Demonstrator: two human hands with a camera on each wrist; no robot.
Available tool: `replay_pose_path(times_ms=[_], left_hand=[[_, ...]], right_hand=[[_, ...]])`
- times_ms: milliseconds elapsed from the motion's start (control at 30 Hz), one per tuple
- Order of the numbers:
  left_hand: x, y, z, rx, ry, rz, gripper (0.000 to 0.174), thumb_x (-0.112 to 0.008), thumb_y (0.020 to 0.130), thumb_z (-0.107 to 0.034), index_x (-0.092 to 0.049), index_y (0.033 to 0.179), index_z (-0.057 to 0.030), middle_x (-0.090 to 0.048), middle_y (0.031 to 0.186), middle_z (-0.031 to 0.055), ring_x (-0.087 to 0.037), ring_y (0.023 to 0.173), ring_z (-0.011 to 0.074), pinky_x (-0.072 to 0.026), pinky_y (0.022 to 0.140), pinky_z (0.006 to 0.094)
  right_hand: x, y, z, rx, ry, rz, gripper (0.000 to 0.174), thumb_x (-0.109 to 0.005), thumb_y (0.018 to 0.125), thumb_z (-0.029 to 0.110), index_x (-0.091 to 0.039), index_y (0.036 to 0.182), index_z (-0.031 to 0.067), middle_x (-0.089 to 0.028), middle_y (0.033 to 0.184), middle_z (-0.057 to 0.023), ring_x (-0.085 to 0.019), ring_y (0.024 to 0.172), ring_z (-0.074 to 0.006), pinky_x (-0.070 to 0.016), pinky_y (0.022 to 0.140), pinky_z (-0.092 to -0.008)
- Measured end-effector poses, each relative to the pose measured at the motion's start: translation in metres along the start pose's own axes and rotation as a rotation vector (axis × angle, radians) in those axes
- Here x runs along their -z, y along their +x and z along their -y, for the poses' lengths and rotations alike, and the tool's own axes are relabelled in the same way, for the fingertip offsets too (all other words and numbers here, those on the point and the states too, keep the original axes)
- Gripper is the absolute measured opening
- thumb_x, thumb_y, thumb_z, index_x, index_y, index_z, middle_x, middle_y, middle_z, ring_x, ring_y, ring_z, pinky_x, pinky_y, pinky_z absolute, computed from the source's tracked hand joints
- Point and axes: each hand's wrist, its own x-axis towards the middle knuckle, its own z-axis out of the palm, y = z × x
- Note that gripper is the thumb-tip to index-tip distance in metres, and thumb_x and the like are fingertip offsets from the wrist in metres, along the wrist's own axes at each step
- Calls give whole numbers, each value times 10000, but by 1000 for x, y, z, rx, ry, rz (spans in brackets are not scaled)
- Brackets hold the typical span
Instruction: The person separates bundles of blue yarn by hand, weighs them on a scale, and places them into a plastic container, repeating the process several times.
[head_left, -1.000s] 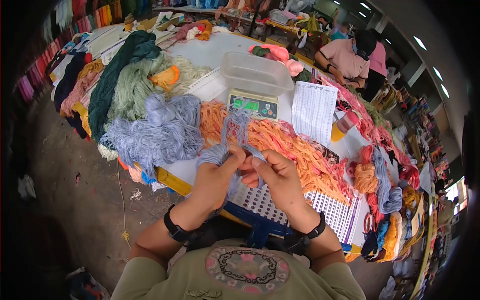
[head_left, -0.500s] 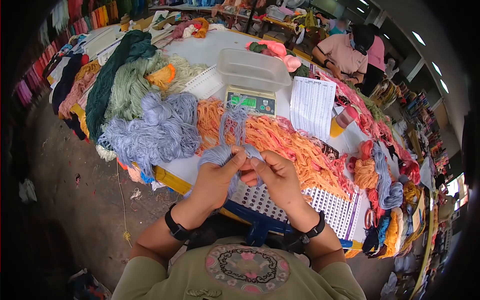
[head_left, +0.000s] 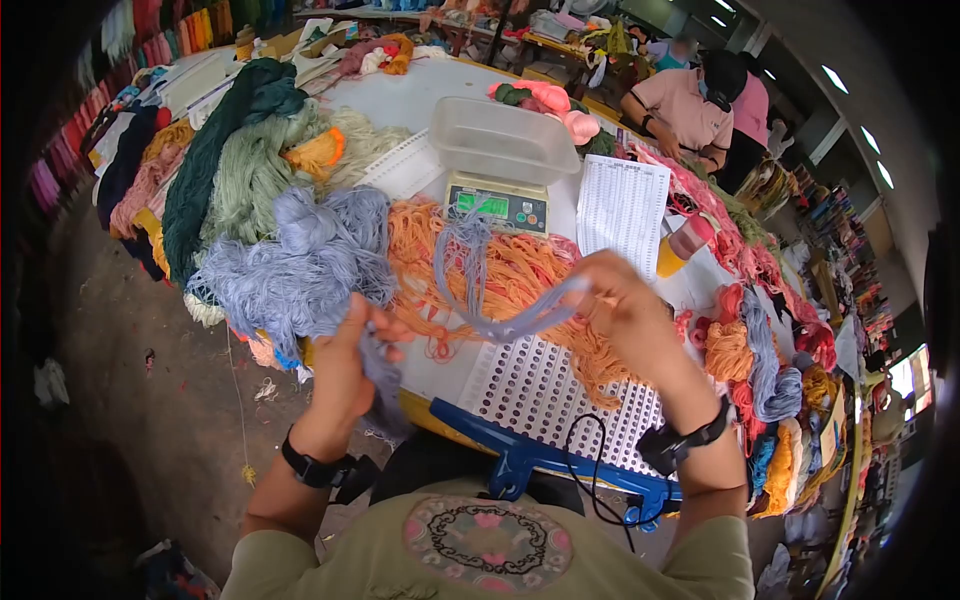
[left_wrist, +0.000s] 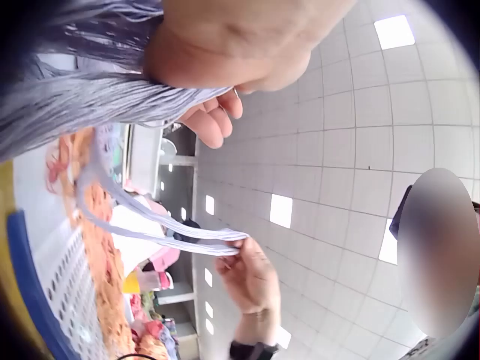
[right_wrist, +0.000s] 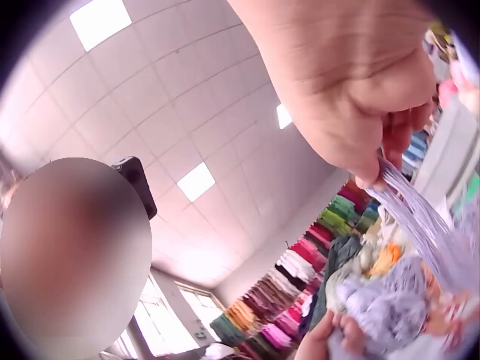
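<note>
My right hand (head_left: 635,320) pinches one end of a slim loop of lavender-blue yarn (head_left: 530,322), stretched out to the right over the orange yarn (head_left: 590,365). In the right wrist view, the lavender-blue strands (right_wrist: 416,217) run down from between the thumb and fingers. Over at the left, my left hand (head_left: 345,360) holds a thicker lavender-blue skein (head_left: 382,385), which hangs at the table's front edge. The left wrist view has this skein (left_wrist: 90,112) passing under the palm. A big heap of the same yarn (head_left: 300,260) lies just beyond the left hand.
A digital scale (head_left: 495,205) with a clear plastic tub (head_left: 505,140) stands behind the yarn. A printed sheet (head_left: 622,210) lies right of it, near a yellow-and-pink cup (head_left: 685,245). A white board with rows of holes (head_left: 510,390) lies in front. Another person (head_left: 690,105) works across the table.
My hands, together in front of me before, have moved apart. The right went rightward with the thin loop, and the left went leftward with the thicker skein.
</note>
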Motion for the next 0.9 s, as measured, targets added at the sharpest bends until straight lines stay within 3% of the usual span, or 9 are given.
replay_pose_path(times_ms=[67, 167, 233, 367, 667, 767, 833, 867, 900], left_hand=[[16, -2, 7, 21, 49, -50, 336, -493, 975, -299, -571, 768, -45, -656, 777, 95, -665, 749, 183, -435, 524, 246], [24, -6, 27, 79, 224, 84, 382, -495, 969, -351, -559, 730, -60, -642, 697, 83, -659, 706, 169, -413, 487, 243], [21, -3, 48, 122, 409, 81, 382, -490, 969, -333, -530, 698, -68, -624, 656, 89, -628, 603, 172, -394, 470, 224], [26, 9, 70, -41, 642, 163, 338, -500, 961, -195, -555, 674, -24, -615, 648, 81, -576, 573, 127, -400, 493, 228], [37, 10, 81, -159, 644, 70, 318, -487, 948, -83, -550, 650, 9, -576, 628, 63, -524, 581, 107, -435, 563, 256], [35, 10, 78, -134, 621, 63, 313, -487, 947, -80, -550, 657, 17, -578, 635, 65, -523, 579, 108, -441, 567, 256], [37, 11, 80, -136, 600, 49, 302, -502, 939, -77, -557, 660, 26, -571, 620, 58, -516, 570, 100, -438, 558, 258], [38, 10, 81, -142, 579, 32, 292, -518, 931, -75, -564, 663, 34, -565, 606, 50, -508, 560, 92, -436, 549, 259], [38, 9, 81, -141, 572, 27, 292, -518, 931, -75, -564, 663, 34, -565, 606, 50, -508, 560, 92, -436, 549, 259]], right_hand=[[43, 29, 16, -466, 409, -5, 141, -556, 926, 178, -594, 857, 61, -551, 733, 22, -462, 638, -65, -369, 594, -202], [96, 83, 4, -299, 658, -21, 275, -472, 972, 268, -602, 1003, 28, -643, 807, -39, -454, 535, -64, -360, 504, -200], [116, 132, 3, -162, 845, -169, 315, -449, 981, 253, -540, 1117, -17, -635, 1111, -177, -647, 930, -167, -514, 799, -267], [141, 219, 0, 22, 793, -199, 179, -463, 978, 207, -495, 1065, 54, -582, 1130, -146, -550, 1114, -254, -405, 991, -393], [174, 363, -17, 379, 540, -561, 179, -493, 959, 159, -497, 1104, 54, -559, 1208, -128, -509, 1171, -241, -385, 976, -348], [171, 386, -43, 380, 551, -571, 191, -494, 951, 151, -491, 1113, 50, -555, 1204, -129, -506, 1169, -228, -387, 960, -327], [122, 338, -16, -111, -83, -573, 139, -492, 950, 159, -529, 1015, 43, -629, 1034, -105, -596, 994, -228, -450, 875, -319], [122, 367, -103, 114, -59, -378, 272, -541, 917, 300, -614, 978, 45, -597, 1131, -109, -572, 988, -219, -440, 850, -321], [78, 337, -87, -98, 114, -327, 274, -578, 874, 325, -642, 939, 66, -582, 969, -64, -541, 892, -196, -419, 814, -319]])
